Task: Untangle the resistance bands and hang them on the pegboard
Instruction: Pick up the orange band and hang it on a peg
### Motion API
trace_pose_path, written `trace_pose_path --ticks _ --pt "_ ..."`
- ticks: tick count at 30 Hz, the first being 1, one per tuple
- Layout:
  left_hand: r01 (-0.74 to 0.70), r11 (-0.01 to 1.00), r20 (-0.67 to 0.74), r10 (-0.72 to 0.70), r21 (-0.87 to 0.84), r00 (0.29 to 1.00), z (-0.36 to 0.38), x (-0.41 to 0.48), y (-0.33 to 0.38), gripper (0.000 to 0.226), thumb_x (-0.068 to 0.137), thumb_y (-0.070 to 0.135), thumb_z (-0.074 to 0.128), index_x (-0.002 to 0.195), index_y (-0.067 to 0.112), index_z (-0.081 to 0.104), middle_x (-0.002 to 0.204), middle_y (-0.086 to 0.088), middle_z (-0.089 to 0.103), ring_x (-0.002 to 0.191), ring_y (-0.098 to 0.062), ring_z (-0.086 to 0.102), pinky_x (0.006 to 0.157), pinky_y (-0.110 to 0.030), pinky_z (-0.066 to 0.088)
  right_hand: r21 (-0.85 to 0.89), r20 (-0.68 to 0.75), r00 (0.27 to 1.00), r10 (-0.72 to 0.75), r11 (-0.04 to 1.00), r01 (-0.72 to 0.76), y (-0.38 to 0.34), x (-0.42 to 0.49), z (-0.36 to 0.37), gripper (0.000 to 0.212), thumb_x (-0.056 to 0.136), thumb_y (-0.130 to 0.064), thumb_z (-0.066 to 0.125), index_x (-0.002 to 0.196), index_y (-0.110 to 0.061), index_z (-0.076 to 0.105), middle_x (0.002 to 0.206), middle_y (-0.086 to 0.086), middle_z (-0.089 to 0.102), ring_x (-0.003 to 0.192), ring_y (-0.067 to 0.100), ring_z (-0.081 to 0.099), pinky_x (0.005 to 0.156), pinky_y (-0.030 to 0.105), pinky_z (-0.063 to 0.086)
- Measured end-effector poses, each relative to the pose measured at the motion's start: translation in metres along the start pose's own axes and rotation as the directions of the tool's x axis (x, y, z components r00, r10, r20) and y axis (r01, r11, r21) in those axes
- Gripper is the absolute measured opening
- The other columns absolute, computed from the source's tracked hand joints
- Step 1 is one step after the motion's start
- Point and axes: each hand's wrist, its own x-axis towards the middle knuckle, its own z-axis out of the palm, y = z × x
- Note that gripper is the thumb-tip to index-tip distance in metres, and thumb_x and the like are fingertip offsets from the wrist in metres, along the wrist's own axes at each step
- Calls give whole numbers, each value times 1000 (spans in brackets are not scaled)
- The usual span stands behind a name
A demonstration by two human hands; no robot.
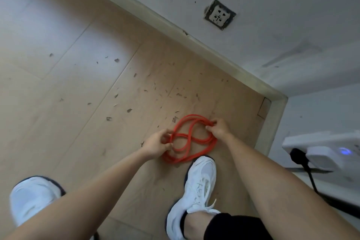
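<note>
- Where the wooden floor point(78, 87) meets the wall point(282, 25), a pale baseboard point(175, 24) runs diagonally from the top down to a corner at right, and this closes off the far and right sides of the working area.
- Open floor extends to the left of and beyond the hands, scattered with small dark flecks of debris point(116, 60).
- On the right, a white power strip point(319, 150) with a black plug point(297, 155) sits near the right forearm.
- A white wall socket point(220, 14) is set in the wall above the baseboard, well apart from the hands.
- The right shoe point(198, 187) stands just beside the near edge of the resistance bands point(187, 138); whether its toe touches them cannot be told.
- The left shoe point(33, 198) is blurred and partly covered by the left forearm.
- Both arms are cut off by the bottom edge of the view.
- The number of separate bands in the tangle cannot be made out.
- The bands are orange-red, thin and cord-like, and lie on the floor near the corner in overlapping loops that cross at the centre like a figure eight.
- The left hand point(157, 143) pinches strands at the left side of the tangle with curled fingers.
- The right hand point(219, 127) pinches strands at the upper right side, fingertips bunched on the bands.
</note>
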Motion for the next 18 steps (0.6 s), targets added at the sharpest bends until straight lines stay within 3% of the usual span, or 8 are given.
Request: trace_pose_path --ticks 3,6,9,12,14,16,18 --pt "45 998 25 -43 -46 999 -13 2 4 39 90 14 73 129 17 65 108 -3 70 95 -20 68 88 -31 55 18 79 994 -79 997 78 -21 -10 -6 13 85 -7 78 93 -11 68 89 7 65 80 19 60 77 30 47" --pt "17 1000 -74 -17 5 997 -38 1 14 35 90 17 71 125 17 67 107 -4 73 100 -24 70 90 -35 56 92 219 961 -168 984 152 -60 -24 -18 23 84 1 78 82 -13 60 94 16 67 74 20 62 89 44 55" --pt "-98 995 -219 92 -16 971 -68 -6 37 62 86 25 79 142 17 54 130 2 60 111 -18 60 96 -36 51 168 360 884 -298 953 253 -110 -49 -34 21 84 7 76 98 1 61 84 17 69 61 15 66 67 28 60" --pt "-228 969 -90 237 99 967 -94 -20 66 81 81 39 83 150 20 46 143 7 50 128 -12 47 109 -36 41 128 449 795 -408 910 395 -156 -77 -48 25 82 3 80 103 6 66 83 12 73 66 12 71 67 24 60" --pt "-264 957 2 266 122 964 -108 -31 82 62 82 40 82 137 21 60 135 6 61 123 -10 54 107 -33 41 77 477 755 -449 877 473 -175 -92 -55 24 80 -3 82 101 0 70 86 10 75 73 13 74 71 25 59" --pt "-266 958 30 265 103 964 -118 -42 91 31 86 34 79 111 19 72 108 2 73 100 -13 67 94 -35 51 38 476 740 -475 852 522 -186 -104 -61 23 80 -6 84 99 -6 71 87 8 76 75 13 74 72 24 58" --pt "-262 961 9 262 84 965 -128 -54 96 19 87 28 78 98 14 71 90 -9 73 82 -18 69 83 -43 56 12 454 741 -495 835 550 -190 -114 -65 24 78 -7 85 98 -8 71 89 6 75 76 12 73 72 25 58"
